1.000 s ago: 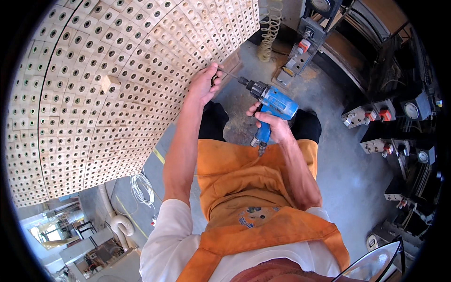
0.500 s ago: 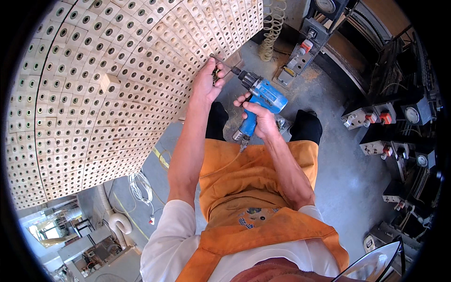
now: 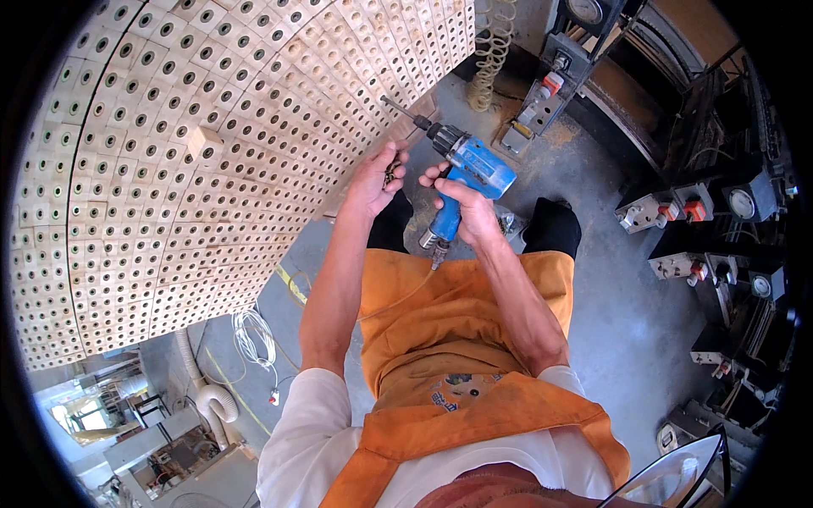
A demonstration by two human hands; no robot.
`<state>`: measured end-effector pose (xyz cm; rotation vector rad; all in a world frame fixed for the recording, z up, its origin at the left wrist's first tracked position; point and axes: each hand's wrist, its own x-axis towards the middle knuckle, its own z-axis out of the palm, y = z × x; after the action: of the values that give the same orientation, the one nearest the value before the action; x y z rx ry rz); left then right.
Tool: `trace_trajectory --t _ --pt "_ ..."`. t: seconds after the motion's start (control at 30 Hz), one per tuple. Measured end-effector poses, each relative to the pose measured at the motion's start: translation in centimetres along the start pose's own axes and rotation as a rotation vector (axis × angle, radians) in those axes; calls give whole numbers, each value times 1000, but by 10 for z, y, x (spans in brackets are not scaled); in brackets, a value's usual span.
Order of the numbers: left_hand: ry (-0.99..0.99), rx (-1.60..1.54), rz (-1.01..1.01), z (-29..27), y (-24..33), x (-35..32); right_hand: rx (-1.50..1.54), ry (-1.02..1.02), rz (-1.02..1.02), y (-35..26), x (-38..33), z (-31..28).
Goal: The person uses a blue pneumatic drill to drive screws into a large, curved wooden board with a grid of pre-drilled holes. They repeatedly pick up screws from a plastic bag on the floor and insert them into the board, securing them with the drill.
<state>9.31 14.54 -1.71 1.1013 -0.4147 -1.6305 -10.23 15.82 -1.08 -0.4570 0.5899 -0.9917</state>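
My right hand (image 3: 467, 210) grips a blue air driver (image 3: 481, 168) by its handle, with a thin hose at its base. The driver's long bit (image 3: 400, 110) points up and left toward a tall stack of pale wooden blocks (image 3: 254, 182). Its tip is near the blocks; whether it touches them I cannot tell. My left hand (image 3: 373, 182) is curled just below the bit, holding a small bunch of dark, brassy metal inserts partly hidden by the fingers. Most block holes carry dark-ringed inserts; those toward the upper right are bare.
A loose wooden block (image 3: 203, 144) sticks out from the stack's face. A coiled hose (image 3: 489, 59) hangs at the top. Machines with gauges and red switches (image 3: 694, 212) line the right. A white cable coil (image 3: 252, 337) lies on the floor at left.
My left hand has drawn back from the bit's tip, down toward me, still holding the inserts. The driver has shifted very slightly in my right hand.
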Motion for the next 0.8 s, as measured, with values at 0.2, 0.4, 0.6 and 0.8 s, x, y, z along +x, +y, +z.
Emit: trace_trajectory --t 0.2,0.4,0.6,0.8 --pt "15 16 172 11 21 0 19 -14 21 -4 -20 -11" --pt "-49 -77 163 25 39 10 -24 -103 98 -15 -31 -32" --pt "48 309 111 38 50 10 -36 -94 89 -17 -31 -40" --pt "4 78 212 46 44 25 1 -47 13 -11 -21 -15"
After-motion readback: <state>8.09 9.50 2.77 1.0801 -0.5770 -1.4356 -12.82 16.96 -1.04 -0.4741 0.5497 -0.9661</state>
